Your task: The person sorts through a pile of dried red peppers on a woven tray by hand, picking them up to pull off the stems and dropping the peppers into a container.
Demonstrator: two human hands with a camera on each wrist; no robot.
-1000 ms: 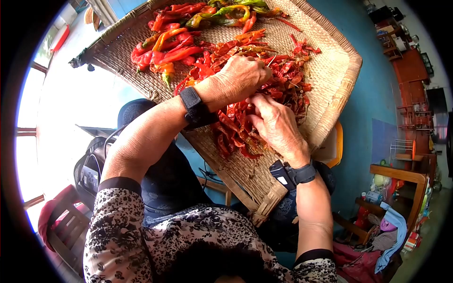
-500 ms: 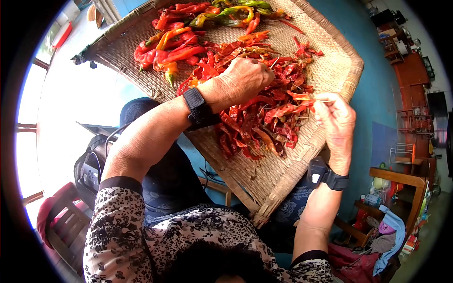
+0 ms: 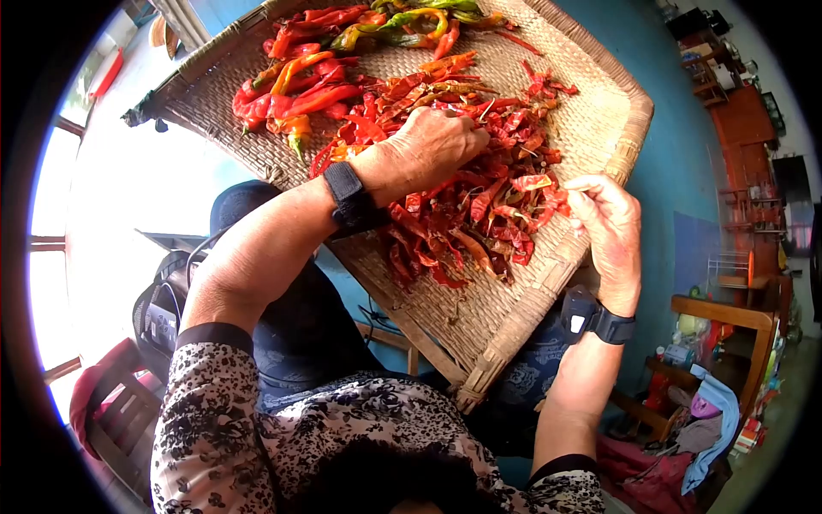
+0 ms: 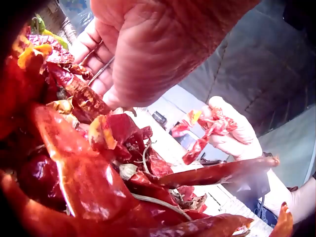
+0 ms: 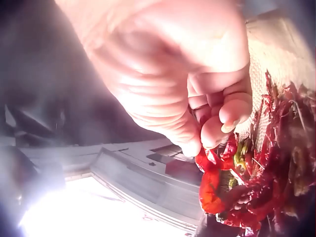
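Before you, a woven tray (image 3: 599, 111) sits askew, one corner pointing your way, its right side edged with a thick rim. Across its middle you have a heap of wrinkled red peppers (image 3: 479, 206); beyond, on your left, lie smooth red peppers (image 3: 295, 103). Near the far edge are green peppers (image 3: 419, 38), a thin red pepper (image 3: 518, 41) just right of them.

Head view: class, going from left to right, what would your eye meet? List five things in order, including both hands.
Slatted chair → glossy peppers → left hand → right hand → blue cloth.
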